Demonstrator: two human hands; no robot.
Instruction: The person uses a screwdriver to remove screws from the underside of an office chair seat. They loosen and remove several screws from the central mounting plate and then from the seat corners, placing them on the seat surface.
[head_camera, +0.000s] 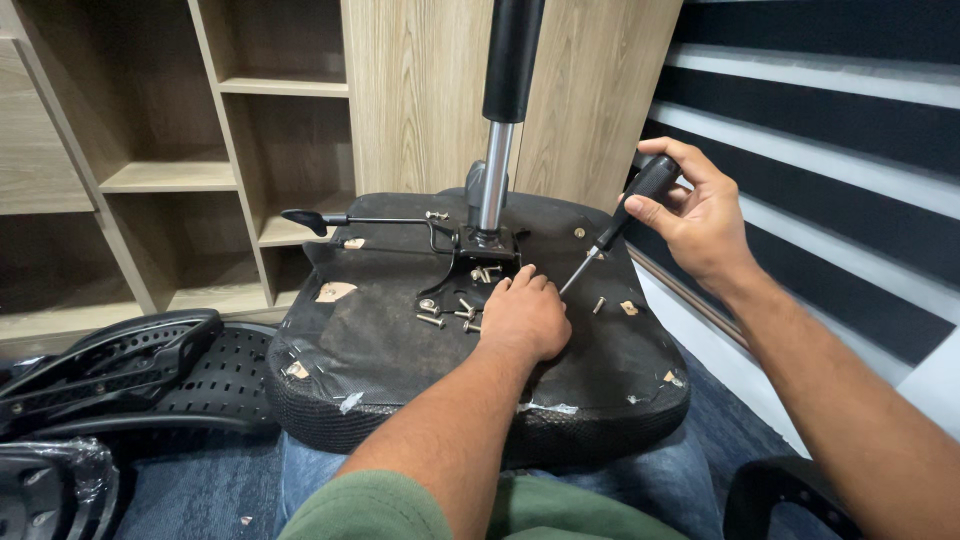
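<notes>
An office chair seat (400, 340) is laid upside down across the person's lap, its black fabric underside facing up. The gas lift cylinder (505, 110) stands upright from the metal mechanism plate (487, 245) at the seat's centre, with the adjustment lever (330, 218) extending to the left. Work is judged to be partway through: several loose screws (450, 312) are lying on the fabric beside the plate, unfastened. The right hand (700, 215) is closed around the black handle of a screwdriver (612, 232), whose tip is angled down toward the plate's edge. The left hand (522, 315) is curled knuckles-up against the seat beside the screws; whether anything is held in it cannot be told.
</notes>
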